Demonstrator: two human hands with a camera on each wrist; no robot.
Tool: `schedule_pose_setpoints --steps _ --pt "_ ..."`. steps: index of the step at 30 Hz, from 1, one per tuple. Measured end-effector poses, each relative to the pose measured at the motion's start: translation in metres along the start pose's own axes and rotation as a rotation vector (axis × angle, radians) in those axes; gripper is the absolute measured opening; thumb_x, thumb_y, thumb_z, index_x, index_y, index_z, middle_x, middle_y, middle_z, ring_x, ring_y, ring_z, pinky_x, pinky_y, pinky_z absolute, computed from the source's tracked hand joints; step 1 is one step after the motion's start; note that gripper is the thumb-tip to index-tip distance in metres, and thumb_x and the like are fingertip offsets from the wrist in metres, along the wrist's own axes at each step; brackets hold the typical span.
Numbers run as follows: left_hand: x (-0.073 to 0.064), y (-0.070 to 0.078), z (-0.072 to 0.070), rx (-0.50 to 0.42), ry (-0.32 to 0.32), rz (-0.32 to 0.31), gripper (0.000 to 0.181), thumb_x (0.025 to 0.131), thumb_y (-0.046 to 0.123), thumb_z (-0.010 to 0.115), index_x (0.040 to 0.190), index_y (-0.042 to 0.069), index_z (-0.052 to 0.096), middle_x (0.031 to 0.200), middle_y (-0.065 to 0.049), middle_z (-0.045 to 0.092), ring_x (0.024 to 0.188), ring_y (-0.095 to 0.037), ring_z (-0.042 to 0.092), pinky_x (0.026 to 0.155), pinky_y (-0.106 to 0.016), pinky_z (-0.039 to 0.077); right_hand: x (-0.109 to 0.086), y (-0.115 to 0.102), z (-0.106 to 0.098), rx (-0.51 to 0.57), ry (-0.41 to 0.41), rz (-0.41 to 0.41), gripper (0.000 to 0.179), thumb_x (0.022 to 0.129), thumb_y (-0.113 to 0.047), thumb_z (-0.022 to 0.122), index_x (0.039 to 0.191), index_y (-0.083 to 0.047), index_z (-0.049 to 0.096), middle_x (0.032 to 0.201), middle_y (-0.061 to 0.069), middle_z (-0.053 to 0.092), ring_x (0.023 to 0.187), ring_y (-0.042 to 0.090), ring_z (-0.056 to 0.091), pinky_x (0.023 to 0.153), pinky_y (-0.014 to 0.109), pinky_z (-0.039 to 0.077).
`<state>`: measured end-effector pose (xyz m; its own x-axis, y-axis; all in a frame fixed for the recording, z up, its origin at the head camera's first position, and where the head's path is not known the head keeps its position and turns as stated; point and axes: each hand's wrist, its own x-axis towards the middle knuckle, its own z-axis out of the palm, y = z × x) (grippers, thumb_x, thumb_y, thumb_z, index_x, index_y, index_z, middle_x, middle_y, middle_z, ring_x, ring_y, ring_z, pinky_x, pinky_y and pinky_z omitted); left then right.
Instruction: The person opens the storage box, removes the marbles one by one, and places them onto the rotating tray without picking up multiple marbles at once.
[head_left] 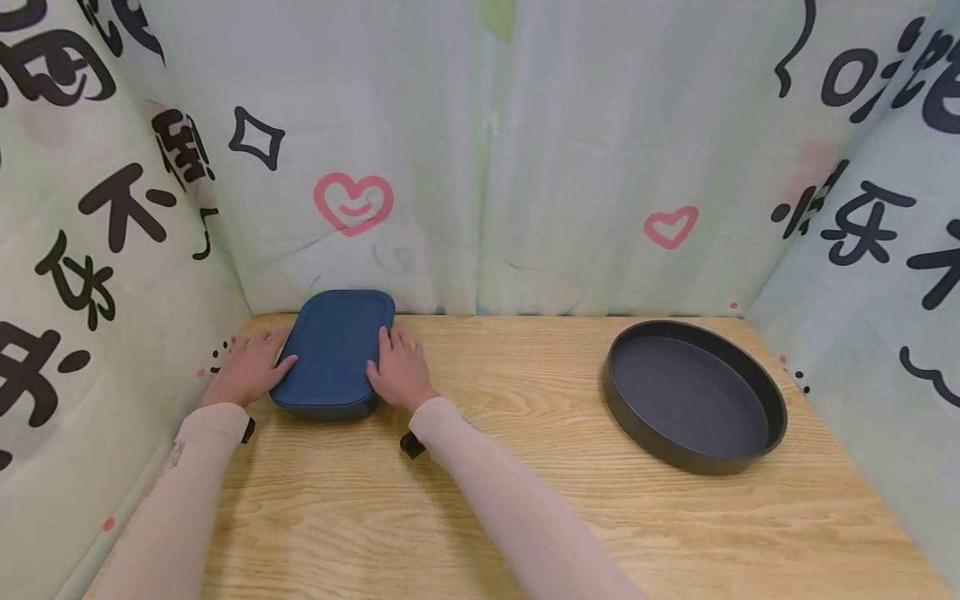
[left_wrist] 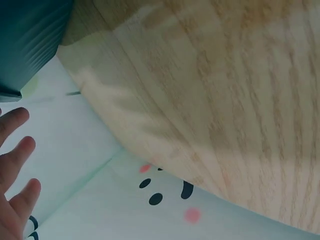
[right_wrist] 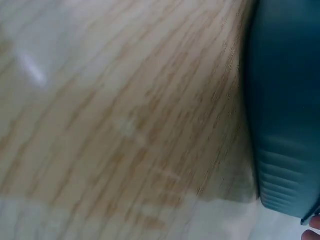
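Note:
A navy-blue rectangular container [head_left: 333, 350] with rounded corners and a flat lid is at the back left of the wooden table. My left hand [head_left: 251, 367] is along its left side, thumb reaching the lid's edge. In the left wrist view, spread, fairly straight fingers [left_wrist: 16, 159] show beside the container's ribbed wall [left_wrist: 35, 37]. At the right side, my right hand [head_left: 401, 367] touches the lid's edge with extended fingers and thumb. The right wrist view shows mostly the container's wall [right_wrist: 287, 115], with just fingertips [right_wrist: 314, 223] near the lid rim. The container's underside is hidden.
A round dark-grey pan [head_left: 693, 400] with a low wall and no visible handle stands on the right of the wooden table [head_left: 510, 417]. Printed white curtains [head_left: 570, 158] enclose the table at the back, left and right.

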<state>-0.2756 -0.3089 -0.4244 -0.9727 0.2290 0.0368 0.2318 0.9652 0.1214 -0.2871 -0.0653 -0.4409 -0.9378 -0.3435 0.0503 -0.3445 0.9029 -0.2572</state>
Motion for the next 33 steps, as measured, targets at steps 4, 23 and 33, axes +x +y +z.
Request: schedule_pose_setpoints --steps 4,23,33 --pt "0.001 0.000 0.004 -0.006 0.022 0.028 0.055 0.100 0.025 0.041 0.145 -0.004 0.029 0.137 -0.034 0.042 0.124 -0.051 0.040 0.105 -0.061 0.029 0.000 -0.002 0.002 -0.013 0.008 0.019 0.060 0.099 -0.040 0.036 0.149 -0.010 0.026 0.152 0.009 0.033 0.142 0.023 0.029 0.115 0.046 0.026" --pt "-0.003 0.014 0.014 -0.032 0.151 0.086 0.050 0.096 0.016 0.049 0.136 -0.011 0.040 0.125 -0.033 0.054 0.113 -0.048 0.052 0.098 -0.057 0.040 -0.009 0.010 -0.001 -0.089 0.006 -0.020 0.058 0.099 -0.035 0.034 0.148 -0.007 0.026 0.152 0.011 0.033 0.142 0.024 0.029 0.114 0.048 0.027" --pt "-0.007 0.040 0.021 -0.079 0.212 0.089 0.049 0.094 0.016 0.052 0.134 -0.010 0.044 0.123 -0.032 0.056 0.112 -0.046 0.055 0.097 -0.055 0.043 -0.026 0.033 -0.005 -0.063 0.016 -0.050 0.058 0.098 -0.034 0.033 0.149 -0.006 0.025 0.153 0.013 0.032 0.142 0.025 0.029 0.115 0.049 0.025"
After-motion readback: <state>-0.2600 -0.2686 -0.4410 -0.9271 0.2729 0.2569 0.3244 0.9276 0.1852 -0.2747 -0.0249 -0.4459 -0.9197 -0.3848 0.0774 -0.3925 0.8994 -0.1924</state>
